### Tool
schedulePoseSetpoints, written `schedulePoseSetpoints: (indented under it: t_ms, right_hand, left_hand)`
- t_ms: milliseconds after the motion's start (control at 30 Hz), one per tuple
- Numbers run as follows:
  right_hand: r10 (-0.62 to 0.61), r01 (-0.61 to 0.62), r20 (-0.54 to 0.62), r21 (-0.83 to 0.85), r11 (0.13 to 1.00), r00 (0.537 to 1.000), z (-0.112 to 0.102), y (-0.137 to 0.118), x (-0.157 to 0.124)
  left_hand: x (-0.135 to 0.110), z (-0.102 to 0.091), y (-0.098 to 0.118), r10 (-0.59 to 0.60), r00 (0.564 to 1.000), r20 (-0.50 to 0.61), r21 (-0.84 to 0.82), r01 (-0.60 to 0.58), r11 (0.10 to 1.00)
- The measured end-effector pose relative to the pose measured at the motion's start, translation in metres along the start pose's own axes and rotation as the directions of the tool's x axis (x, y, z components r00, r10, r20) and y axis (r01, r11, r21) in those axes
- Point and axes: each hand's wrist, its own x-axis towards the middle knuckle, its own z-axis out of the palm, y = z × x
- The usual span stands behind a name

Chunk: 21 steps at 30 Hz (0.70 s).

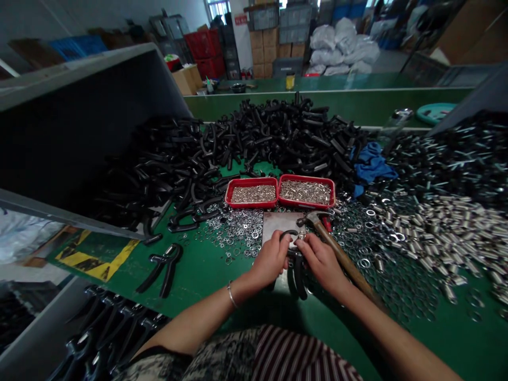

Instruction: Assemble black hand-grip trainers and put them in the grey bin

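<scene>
My left hand (270, 257) is closed around a black plier-like tool (299, 278) with two curved handles hanging towards me. My right hand (320, 259) pinches at the tool's head, where a small shiny metal part shows between the hands; my fingers partly hide it. Both hands are over a flat metal plate (273, 221) on the green table. A hammer (349, 264) with a wooden handle lies right beside my right hand, its head on the plate's far right corner. Further left lies a similar black two-handled tool (164, 267).
Two red trays (251, 181) of small metal pieces stand behind the plate. Loose washers (242, 227) and metal sleeves (428, 233) spread on either side. Black handle parts (273, 127) are heaped behind. A blue cloth (373, 163) lies right, a grey bin (166, 79) left.
</scene>
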Motion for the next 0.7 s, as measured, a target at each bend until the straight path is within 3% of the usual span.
schedulePoseSetpoints:
  t_ms: [167,300,400,467,567,700]
  right_hand:
    - [0.031,-0.041,0.147,0.065,0.997,0.989,-0.004,-0.008,0.0]
    - [0.013,-0.028,0.263,0.057,0.998,0.965,-0.009,-0.017,0.0]
    - [0.004,-0.039,0.317,0.105,0.994,0.948,-0.008,-0.023,-0.005]
    - [-0.013,-0.021,0.34,0.095,0.995,0.941,-0.008,-0.027,-0.011]
    - [-0.01,0.012,0.358,-0.003,1.0,0.934,-0.007,-0.03,-0.021]
    - [0.014,0.014,0.288,-0.092,0.996,0.958,-0.002,-0.027,-0.018]
  left_hand:
    - [-0.008,-0.007,-0.001,0.065,0.996,-0.062,0.325,-0.041,0.945]
    - [-0.014,-0.017,0.002,0.1,0.994,0.034,0.483,-0.104,0.87]
    - [-0.022,-0.023,0.007,0.139,0.976,0.169,0.575,-0.212,0.79]
    - [-0.03,-0.026,0.009,0.165,0.95,0.264,0.635,-0.3,0.712]
    - [-0.039,-0.027,0.013,0.221,0.923,0.315,0.674,-0.382,0.632]
    - [-0.028,-0.026,0.013,0.216,0.936,0.279,0.661,-0.35,0.664]
